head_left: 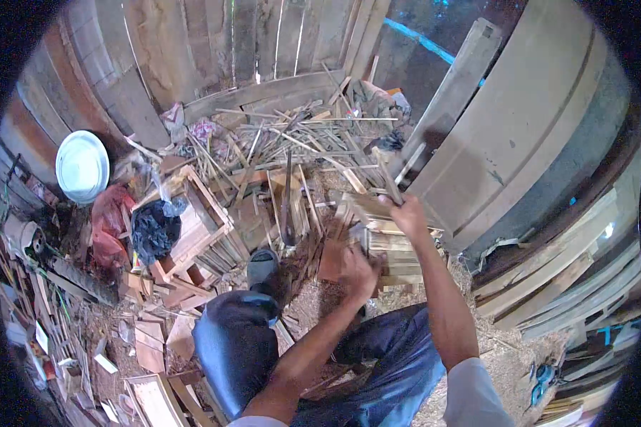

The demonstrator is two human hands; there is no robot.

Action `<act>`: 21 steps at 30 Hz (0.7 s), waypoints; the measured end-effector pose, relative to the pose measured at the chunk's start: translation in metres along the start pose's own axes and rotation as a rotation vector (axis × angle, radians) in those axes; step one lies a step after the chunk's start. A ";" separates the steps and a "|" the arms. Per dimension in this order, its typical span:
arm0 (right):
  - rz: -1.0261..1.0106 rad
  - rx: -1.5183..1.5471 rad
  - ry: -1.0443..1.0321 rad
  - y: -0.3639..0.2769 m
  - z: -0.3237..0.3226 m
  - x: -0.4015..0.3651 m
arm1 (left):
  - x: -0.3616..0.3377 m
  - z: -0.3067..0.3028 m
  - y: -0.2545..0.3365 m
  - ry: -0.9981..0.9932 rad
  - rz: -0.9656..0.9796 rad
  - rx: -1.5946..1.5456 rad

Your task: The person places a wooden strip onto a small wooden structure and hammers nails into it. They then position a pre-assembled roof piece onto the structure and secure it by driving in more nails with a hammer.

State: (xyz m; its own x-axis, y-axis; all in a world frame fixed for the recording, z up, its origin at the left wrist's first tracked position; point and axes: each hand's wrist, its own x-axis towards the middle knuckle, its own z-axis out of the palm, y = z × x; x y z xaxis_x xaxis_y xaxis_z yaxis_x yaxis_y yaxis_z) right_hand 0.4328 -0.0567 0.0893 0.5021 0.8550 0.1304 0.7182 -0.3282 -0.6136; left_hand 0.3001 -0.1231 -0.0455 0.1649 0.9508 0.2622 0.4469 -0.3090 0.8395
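Observation:
My right hand (409, 216) is closed around a slim, grey-brown stick-like piece (389, 181) that points up and away; its far end is blurred. Lower and to the left, my left hand (359, 272) is closed, its fingers smeared by motion. What it grips, if anything, I cannot make out. Both hands are at a stack of pale wooden slats (397, 265) between my knees. A flat reddish-brown wood piece (330, 260) shows beside my left fingers.
Loose wooden strips (285, 142) lie heaped ahead. At left are a wooden crate (201, 226), a black plastic bag (155, 231), a red bag (112, 224) and a white basin (82, 166). A large board (516, 135) leans at right, near stacked planks (548, 256). Sawdust covers the floor.

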 end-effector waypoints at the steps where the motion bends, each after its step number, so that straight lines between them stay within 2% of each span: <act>1: 0.030 -0.071 -0.017 0.002 0.002 0.003 | 0.004 -0.005 0.022 -0.030 -0.159 -0.203; 2: 0.063 -0.144 -0.030 0.006 0.003 0.005 | 0.000 0.001 0.027 -0.032 -0.166 -0.210; 4: 0.021 -0.254 -0.027 -0.013 -0.011 -0.001 | -0.002 0.009 0.037 -0.015 -0.018 -0.058; 6: -0.016 -0.359 -0.026 -0.017 -0.019 -0.005 | -0.001 0.005 0.049 -0.101 -0.076 -0.091; 8: 0.100 -0.361 0.018 -0.012 -0.020 -0.007 | -0.001 0.003 0.054 -0.141 -0.029 -0.103; 11: 0.116 -0.486 0.035 -0.013 -0.023 -0.011 | -0.003 0.002 0.053 -0.190 0.028 -0.128; 12: 0.118 -0.489 0.031 -0.012 -0.026 -0.011 | -0.003 0.006 0.049 -0.193 0.024 -0.130; 14: 0.101 -0.525 0.008 -0.011 -0.032 -0.013 | -0.005 0.011 0.038 -0.093 0.145 -0.273; 15: 0.109 -0.528 0.008 -0.014 -0.036 -0.015 | 0.000 -0.006 0.043 -0.271 0.056 -0.332; 18: 0.203 -0.594 -0.048 -0.015 -0.044 -0.015 | 0.005 -0.002 0.021 -0.321 0.019 -0.501; 20: 0.285 -0.564 -0.036 -0.001 -0.047 -0.010 | 0.005 -0.003 0.005 -0.267 0.091 -0.437; 21: 0.286 -0.567 -0.034 -0.002 -0.052 -0.012 | -0.001 0.006 -0.008 -0.120 0.010 -0.294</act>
State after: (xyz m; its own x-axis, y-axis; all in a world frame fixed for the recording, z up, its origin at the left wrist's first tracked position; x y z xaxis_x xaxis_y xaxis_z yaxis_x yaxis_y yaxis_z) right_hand 0.4506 -0.0872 0.1299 0.7028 0.7113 -0.0080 0.7062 -0.6991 -0.1121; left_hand 0.3018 -0.1213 -0.0554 0.2785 0.9332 0.2272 0.1748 -0.2819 0.9434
